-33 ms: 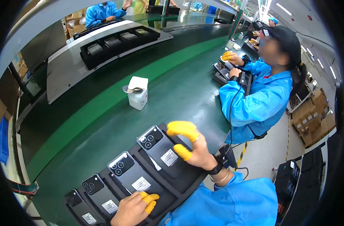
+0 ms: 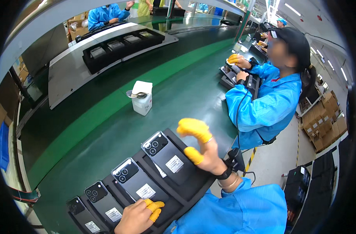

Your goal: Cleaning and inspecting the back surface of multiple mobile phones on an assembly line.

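Observation:
Several dark grey smartphones lie face down in a black foam tray [image 2: 193, 195], each with a camera block and a white label. My right hand [image 2: 203, 146], in yellow finger cots, is raised beside the rightmost phone [image 2: 174, 158]. Its thumb and fingers are curved and apart, with nothing between them. My left hand [image 2: 139, 216], also in yellow finger cots, rests at the lower end of the third phone from the left [image 2: 137, 179]. Its fingers are curled together; whether they pinch anything is hidden. Further left lie two more phones [image 2: 104, 201] [image 2: 84, 216].
A white bottle [image 2: 142, 103] with a cloth and a small metal dish stands beyond the tray on the green bench [image 2: 185, 101]. Another black tray [image 2: 123, 48] sits on a grey board at the far left. A co-worker [image 2: 267, 85] in blue works at the right; a black cable hangs there.
My right hand has shifted slightly right, away from the rightmost phone, and its thumb has moved off the phone's edge. My left hand stays in place.

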Demonstrator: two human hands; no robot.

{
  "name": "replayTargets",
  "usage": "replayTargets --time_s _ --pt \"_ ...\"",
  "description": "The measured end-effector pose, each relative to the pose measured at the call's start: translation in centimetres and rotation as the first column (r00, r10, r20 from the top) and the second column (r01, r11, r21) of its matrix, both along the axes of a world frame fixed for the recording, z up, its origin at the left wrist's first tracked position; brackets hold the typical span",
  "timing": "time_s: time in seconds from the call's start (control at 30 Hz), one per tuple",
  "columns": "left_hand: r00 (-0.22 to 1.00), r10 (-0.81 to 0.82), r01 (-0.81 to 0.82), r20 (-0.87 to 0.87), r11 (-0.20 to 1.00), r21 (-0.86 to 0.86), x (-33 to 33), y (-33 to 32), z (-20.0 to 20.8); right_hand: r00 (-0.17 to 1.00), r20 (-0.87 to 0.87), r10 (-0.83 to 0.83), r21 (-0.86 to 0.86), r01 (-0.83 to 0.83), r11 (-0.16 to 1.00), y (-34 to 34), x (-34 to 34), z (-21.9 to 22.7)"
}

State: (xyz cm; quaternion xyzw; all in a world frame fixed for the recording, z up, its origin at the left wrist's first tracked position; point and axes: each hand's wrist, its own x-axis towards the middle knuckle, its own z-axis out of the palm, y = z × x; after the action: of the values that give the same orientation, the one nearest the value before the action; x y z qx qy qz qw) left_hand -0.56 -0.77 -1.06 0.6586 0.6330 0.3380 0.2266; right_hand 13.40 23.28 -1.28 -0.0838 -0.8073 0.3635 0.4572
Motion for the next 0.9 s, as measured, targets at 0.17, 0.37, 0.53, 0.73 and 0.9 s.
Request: replayTargets --time_s 0.17,0.37,0.53,0.73,0.9 --pt "1.000 0.002 -0.002 -0.002 1.000 0.018 -0.3 -0.4 -0.2 0.784 -0.522 0.336 0.228 -0.252 0.941 0.9 2.6 9.2" --pt "1.000 0.000 0.000 -0.021 1.000 -0.017 -0.5 -0.9 -0.3 0.191 -0.794 0.577 0.588 -0.003 0.809 -6.8 3.4 17.1" --pt "1.000 -0.029 0.029 0.000 0.999 -0.041 -0.3 -0.5 -0.6 0.111 -0.782 0.613 0.543 -0.360 0.758 -7.7 2.7 15.5" --pt "1.000 -0.013 0.013 0.006 0.999 -0.030 -0.3 -0.5 0.1 0.446 -0.635 0.631 0.446 -0.455 0.771 -7.7 6.5 12.0" --pt "1.000 -0.006 0.006 -0.007 1.000 -0.019 -0.2 -0.2 -0.1 0.192 -0.624 0.758 0.534 -0.603 0.593 -8.0 4.7 14.0"
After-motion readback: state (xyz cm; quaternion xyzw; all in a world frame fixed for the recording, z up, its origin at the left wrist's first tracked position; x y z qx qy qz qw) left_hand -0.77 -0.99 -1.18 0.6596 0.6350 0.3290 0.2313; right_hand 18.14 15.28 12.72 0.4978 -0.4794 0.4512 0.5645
